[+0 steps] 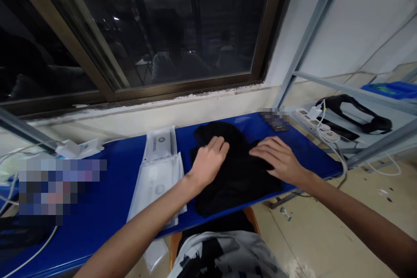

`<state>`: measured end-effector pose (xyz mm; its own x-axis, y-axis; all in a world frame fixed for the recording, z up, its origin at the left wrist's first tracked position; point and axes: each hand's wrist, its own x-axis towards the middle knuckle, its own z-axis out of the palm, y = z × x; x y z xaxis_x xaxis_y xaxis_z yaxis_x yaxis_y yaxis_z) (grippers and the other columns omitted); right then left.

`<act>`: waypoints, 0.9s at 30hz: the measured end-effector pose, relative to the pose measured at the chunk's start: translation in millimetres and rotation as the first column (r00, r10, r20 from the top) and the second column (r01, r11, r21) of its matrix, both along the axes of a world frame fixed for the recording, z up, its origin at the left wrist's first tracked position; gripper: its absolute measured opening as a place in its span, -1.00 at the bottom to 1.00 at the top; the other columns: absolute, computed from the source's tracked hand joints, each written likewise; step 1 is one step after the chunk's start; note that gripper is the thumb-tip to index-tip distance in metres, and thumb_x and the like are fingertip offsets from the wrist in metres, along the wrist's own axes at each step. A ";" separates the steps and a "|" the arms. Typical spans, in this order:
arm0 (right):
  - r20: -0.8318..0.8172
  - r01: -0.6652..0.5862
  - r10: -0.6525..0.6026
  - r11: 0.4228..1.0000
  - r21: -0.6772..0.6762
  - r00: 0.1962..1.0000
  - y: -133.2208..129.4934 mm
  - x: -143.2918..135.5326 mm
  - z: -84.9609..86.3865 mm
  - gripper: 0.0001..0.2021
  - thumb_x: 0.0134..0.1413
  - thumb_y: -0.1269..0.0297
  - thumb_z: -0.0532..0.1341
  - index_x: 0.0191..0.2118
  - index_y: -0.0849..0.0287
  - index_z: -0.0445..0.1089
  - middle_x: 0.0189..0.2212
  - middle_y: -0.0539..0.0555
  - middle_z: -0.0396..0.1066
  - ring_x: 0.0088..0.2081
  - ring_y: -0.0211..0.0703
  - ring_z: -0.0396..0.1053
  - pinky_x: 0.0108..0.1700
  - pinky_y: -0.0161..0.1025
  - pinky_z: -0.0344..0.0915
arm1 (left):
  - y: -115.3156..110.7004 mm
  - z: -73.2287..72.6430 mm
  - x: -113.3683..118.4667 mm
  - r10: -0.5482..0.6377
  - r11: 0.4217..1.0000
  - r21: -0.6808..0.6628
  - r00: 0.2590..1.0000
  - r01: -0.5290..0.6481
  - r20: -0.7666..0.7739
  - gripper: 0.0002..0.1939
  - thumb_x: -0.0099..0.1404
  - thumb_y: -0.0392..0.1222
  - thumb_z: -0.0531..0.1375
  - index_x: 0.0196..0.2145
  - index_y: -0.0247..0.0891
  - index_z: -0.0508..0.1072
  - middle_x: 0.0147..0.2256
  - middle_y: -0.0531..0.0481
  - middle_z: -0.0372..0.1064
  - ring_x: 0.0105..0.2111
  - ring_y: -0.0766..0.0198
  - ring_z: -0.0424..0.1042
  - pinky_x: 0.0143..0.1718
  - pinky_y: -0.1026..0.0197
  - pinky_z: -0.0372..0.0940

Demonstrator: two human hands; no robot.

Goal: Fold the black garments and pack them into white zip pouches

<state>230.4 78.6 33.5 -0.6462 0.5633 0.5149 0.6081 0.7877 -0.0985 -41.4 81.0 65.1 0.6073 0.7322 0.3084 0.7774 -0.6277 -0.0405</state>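
Note:
A black cloth garment (234,178) lies bunched on the blue table (114,182), reaching its front edge. My left hand (210,158) is on the garment's left part, its fingers curled down and closed; what they pinch is dark cloth. On the right side of the garment, my right hand (276,158) has its fingers stretched out and close together, thumb beneath, at the cloth's upper right edge. Left of the garment, flat translucent plastic bags (156,182) with printed logos are stacked, partly behind my left forearm.
A power strip (312,124) with white cables stands beyond the table's right end, near a black strap-like item (355,113) and a metal frame (309,34). White adapters (70,150) and cables lie at the left. A window (182,30) is behind the table.

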 end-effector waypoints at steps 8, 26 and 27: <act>0.078 -0.174 0.212 0.925 -0.337 0.974 -17.7 19.4 -3.2 -0.62 0.05 0.61 0.09 -0.15 0.06 0.52 0.14 0.09 0.47 0.40 0.05 0.09 0.31 0.17 0.21 | -50.3 -60.3 -24.3 -0.192 0.981 -0.084 0.940 0.175 -0.282 -0.48 0.35 -0.46 0.02 0.25 -0.48 0.32 0.29 -0.36 0.23 0.30 -0.11 0.21 0.10 -0.08 0.34; 0.128 -0.244 0.290 0.925 -0.291 0.948 89.9 -168.0 -36.1 -0.77 0.23 0.36 0.30 -0.01 0.13 0.39 -0.08 0.12 0.46 -0.03 -0.03 0.39 0.07 -0.09 0.27 | -68.3 -56.3 -11.5 -0.060 0.998 -0.047 0.977 0.051 -0.206 -0.83 0.37 -0.42 0.13 -0.18 -0.42 0.52 -0.17 -0.25 0.48 -0.09 -0.01 0.46 -0.21 0.04 0.42; 0.111 -0.231 0.270 0.932 -0.279 0.956 89.6 -165.5 -37.9 -0.73 0.22 0.33 0.31 0.01 0.13 0.36 -0.04 0.14 0.44 0.02 0.00 0.36 0.11 -0.04 0.25 | -66.5 -52.5 -12.5 -0.047 0.999 -0.011 0.983 0.046 -0.179 -0.85 0.36 -0.42 0.13 -0.18 -0.39 0.50 -0.16 -0.23 0.46 -0.08 -0.02 0.45 -0.20 0.04 0.42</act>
